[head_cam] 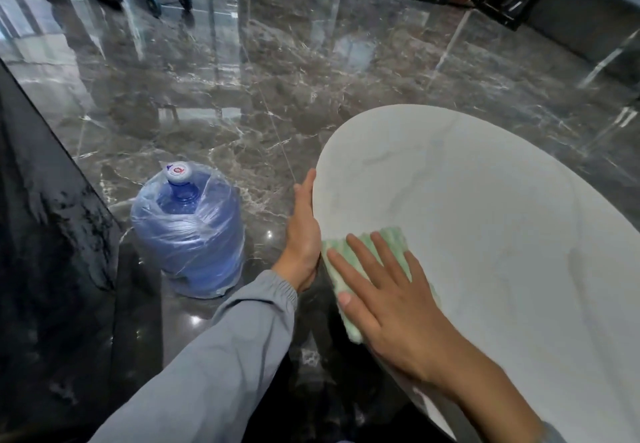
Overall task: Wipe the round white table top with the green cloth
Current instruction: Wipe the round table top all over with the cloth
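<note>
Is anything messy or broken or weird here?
Nothing looks spilled or broken. The only odd thing is the big blue water bottle, wrapped in plastic, standing on the floor left of the table top. The green cloth under the right hand lies right at the table's edge.

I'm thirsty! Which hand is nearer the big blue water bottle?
Left. Left hand touches the white table's edge by the bottle; right hand presses the green cloth farther away.
</note>
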Tool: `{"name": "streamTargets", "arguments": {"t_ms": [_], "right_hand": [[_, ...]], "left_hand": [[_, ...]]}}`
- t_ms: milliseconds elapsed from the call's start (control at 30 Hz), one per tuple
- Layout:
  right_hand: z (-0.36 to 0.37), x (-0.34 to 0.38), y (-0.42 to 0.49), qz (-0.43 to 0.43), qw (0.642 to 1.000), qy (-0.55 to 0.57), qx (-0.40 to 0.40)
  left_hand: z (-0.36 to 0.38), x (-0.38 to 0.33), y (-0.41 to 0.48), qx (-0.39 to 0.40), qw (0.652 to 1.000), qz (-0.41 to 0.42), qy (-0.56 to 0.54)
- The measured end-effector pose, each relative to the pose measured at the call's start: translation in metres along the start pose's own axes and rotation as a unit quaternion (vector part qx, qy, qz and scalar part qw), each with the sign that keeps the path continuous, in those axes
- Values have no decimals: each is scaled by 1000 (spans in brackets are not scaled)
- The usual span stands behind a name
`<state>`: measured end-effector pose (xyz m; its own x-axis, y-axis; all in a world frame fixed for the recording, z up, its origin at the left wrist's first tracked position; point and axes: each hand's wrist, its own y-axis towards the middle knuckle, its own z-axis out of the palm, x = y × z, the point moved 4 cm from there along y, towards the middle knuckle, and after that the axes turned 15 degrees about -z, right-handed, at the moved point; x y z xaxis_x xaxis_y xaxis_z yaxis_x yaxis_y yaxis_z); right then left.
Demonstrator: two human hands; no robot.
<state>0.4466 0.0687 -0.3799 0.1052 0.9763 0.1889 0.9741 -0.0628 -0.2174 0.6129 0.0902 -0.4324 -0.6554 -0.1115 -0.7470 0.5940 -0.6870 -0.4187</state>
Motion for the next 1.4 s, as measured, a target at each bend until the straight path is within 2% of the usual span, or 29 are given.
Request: {"name": "streamTargets", "arguments": {"t_ms": [100,200,333,467,600,667,833,967,1100,1267,1400], "right_hand": [[-3,-6,9,7,1000,2,15],[-16,-28,64,19,999,18,-22],[-33,-55,131,49,998,26,-34],[-24,-38,99,29,998,17,-44],[-8,-11,31,13,1000,12,-15],[-6,-10,24,15,1000,8,-5],[-21,-36,98,28,998,26,-48],[-30,-46,135,37,997,31,-52],[-17,-26,82,11,998,32,-59],[-1,1,-12,5,1000,26,8],[2,6,-37,-3,999,31,33]], "left_hand": [[-4,6,7,13,1000,-6,-26],[-6,8,10,21,998,-18,-51],[-8,9,9,48,991,-59,-108],[-5,12,8,33,989,-60,-132],[-4,13,8,16,991,-42,-123],[-6,13,10,15,992,-39,-119],[-10,16,13,18,993,-45,-112],[-10,16,11,6,994,-43,-105],[-8,14,9,-10,995,-34,-94],[-10,12,11,-15,998,-42,-54],[-8,10,10,-49,998,-28,-9]]}}
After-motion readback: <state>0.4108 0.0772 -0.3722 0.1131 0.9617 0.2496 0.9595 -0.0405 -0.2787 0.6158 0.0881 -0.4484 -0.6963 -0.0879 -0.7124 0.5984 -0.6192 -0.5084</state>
